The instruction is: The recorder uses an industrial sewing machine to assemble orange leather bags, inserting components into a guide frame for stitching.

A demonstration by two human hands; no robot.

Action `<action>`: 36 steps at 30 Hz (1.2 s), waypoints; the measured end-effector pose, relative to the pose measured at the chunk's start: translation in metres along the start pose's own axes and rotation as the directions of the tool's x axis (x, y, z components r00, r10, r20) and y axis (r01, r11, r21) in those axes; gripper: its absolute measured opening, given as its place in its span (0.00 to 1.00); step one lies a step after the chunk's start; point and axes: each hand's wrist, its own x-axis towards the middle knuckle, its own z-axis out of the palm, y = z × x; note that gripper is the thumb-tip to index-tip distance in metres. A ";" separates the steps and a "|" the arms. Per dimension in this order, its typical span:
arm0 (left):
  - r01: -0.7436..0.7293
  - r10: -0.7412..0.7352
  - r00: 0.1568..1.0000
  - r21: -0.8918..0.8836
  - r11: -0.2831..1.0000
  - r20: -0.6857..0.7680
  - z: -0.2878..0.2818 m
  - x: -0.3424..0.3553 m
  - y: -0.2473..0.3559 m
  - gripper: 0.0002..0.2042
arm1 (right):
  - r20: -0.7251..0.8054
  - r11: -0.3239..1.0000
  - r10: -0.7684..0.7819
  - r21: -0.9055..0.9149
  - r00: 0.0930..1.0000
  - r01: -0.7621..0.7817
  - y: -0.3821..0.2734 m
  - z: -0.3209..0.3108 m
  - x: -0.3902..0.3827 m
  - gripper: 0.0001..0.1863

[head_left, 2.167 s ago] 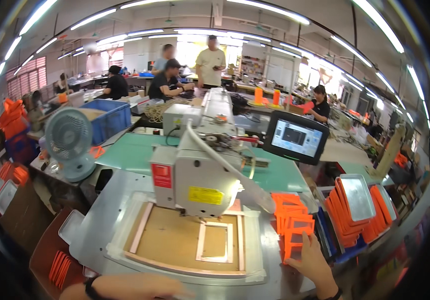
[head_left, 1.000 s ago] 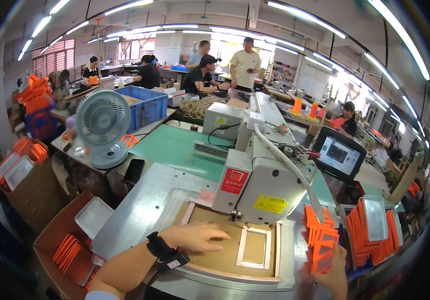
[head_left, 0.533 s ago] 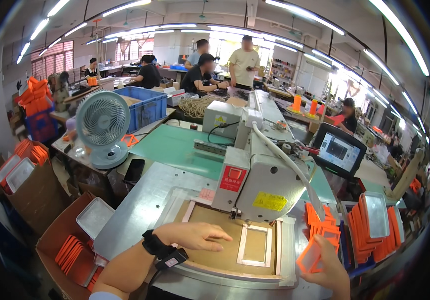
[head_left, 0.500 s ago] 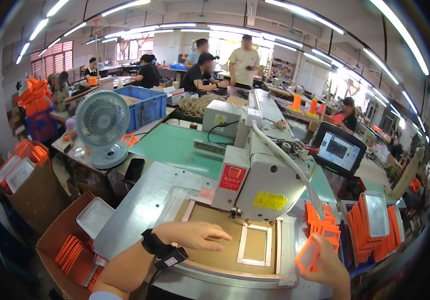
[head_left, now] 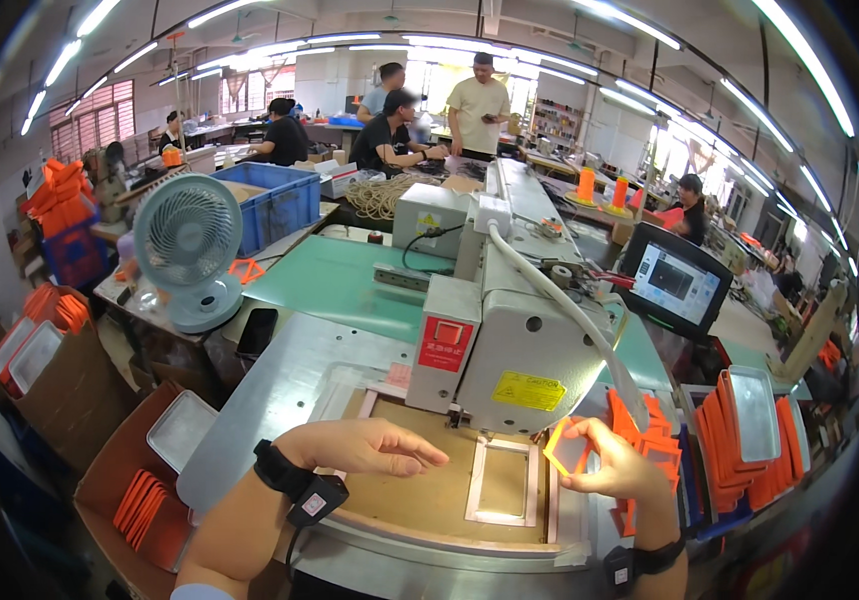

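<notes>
My left hand point(head_left: 382, 447) hovers over the tan board point(head_left: 420, 500) of a flat clamp, fingers stretched out with nothing in them. A small orange rectangular frame point(head_left: 556, 449) with a pale middle is pinched in my right hand point(head_left: 612, 466). It is held tilted, above the board's right edge. Left of it, a white rectangular outline point(head_left: 474, 480) surrounds an opening on the board. Just behind my hands stands the grey head of an industrial sewing machine point(head_left: 520, 365). More orange frames point(head_left: 662, 450) lie in a pile behind my right hand.
Stacks of orange pieces with clear trays point(head_left: 753, 415) stand at the right, below a monitor point(head_left: 675, 280). At the left are a cardboard box point(head_left: 115, 455) of orange pieces, a fan point(head_left: 190, 240), a phone point(head_left: 258, 330) and a blue crate point(head_left: 280, 215). Several people work farther back.
My right hand has moved left and up from the pile side with the orange frame, bringing it to the board's edge. My left hand stays over the board, fingers still stretched.
</notes>
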 end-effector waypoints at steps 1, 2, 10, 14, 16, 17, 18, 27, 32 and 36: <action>0.013 -0.013 1.000 0.012 1.000 0.002 0.002 0.000 0.004 0.23 | -0.001 0.998 0.002 0.059 1.000 -0.002 0.007 0.005 0.000 0.35; 0.026 -0.026 1.000 0.025 0.999 0.005 0.003 0.001 0.006 0.23 | -0.009 0.998 -0.014 0.053 1.000 0.015 0.008 0.007 -0.002 0.35; 0.046 -0.050 0.998 0.100 0.994 0.032 0.005 0.006 0.001 0.22 | -0.097 0.998 -0.054 0.008 0.994 0.055 0.007 0.012 -0.008 0.35; 0.054 -0.057 0.998 0.082 0.995 0.031 0.006 0.006 0.002 0.22 | -0.096 0.999 -0.052 -0.012 0.994 0.051 0.010 0.010 -0.010 0.33; 0.045 -0.047 0.999 0.094 0.995 0.025 0.006 0.006 0.000 0.22 | -0.102 0.998 -0.060 -0.020 0.993 0.058 0.013 0.010 -0.009 0.35; 0.040 -0.043 0.999 0.101 0.994 0.023 0.007 0.007 0.000 0.22 | -0.106 0.998 -0.055 -0.021 0.993 0.053 0.014 0.010 -0.010 0.35; 0.044 -0.047 0.999 0.094 0.995 0.022 0.007 0.007 0.000 0.22 | -0.107 0.998 -0.053 -0.022 0.993 0.051 0.014 0.010 -0.009 0.35; 0.056 -0.058 0.998 0.101 0.993 0.019 0.008 0.007 0.001 0.22 | -0.097 1.000 -0.016 -0.010 0.995 0.015 0.014 0.011 -0.010 0.33; 0.051 -0.054 0.998 0.132 0.990 0.018 0.008 0.008 -0.001 0.22 | -0.108 0.999 -0.028 -0.020 0.994 0.026 0.016 0.011 -0.009 0.35; 0.061 -0.062 0.998 0.099 0.993 0.009 0.009 0.007 -0.003 0.22 | -0.091 1.000 -0.011 0.001 0.996 0.011 0.015 0.011 -0.008 0.33</action>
